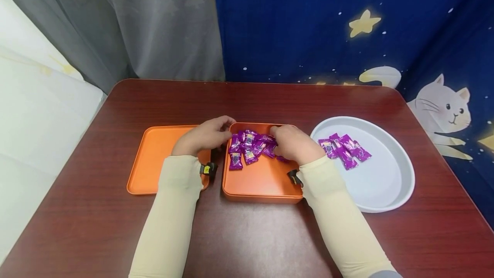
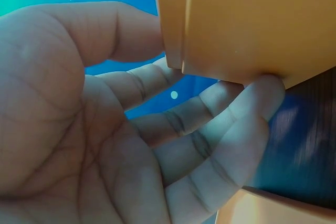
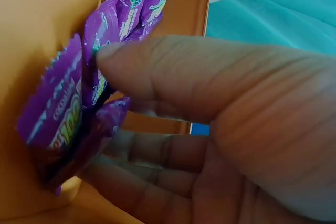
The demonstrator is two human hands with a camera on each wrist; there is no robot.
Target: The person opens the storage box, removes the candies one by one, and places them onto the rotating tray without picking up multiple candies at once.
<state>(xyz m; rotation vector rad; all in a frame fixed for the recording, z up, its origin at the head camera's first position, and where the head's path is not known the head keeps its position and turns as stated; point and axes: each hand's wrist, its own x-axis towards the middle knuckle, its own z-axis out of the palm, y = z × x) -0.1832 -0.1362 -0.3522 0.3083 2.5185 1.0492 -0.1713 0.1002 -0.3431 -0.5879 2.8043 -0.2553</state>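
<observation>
An orange box (image 1: 262, 183) stands at the middle of the table, with several purple-wrapped candies (image 1: 249, 145) heaped toward its far side. At its far left corner is my left hand (image 1: 210, 134); in the left wrist view, loosely extended fingers (image 2: 210, 156) touch the outer wall and the thumb rests near the rim. Inside the far right part of the box, my right hand (image 1: 295, 143) is among the candies. The right wrist view shows candies (image 3: 68, 108) held between its thumb and fingers; part of the fingertips is hidden behind the wrappers.
A flat orange lid (image 1: 154, 158) lies left of the box, partly under the left forearm. Right of the box is a round white tray (image 1: 393, 179) with several more purple candies (image 1: 347, 153). Curtains (image 1: 308, 25) hang behind the table's far edge.
</observation>
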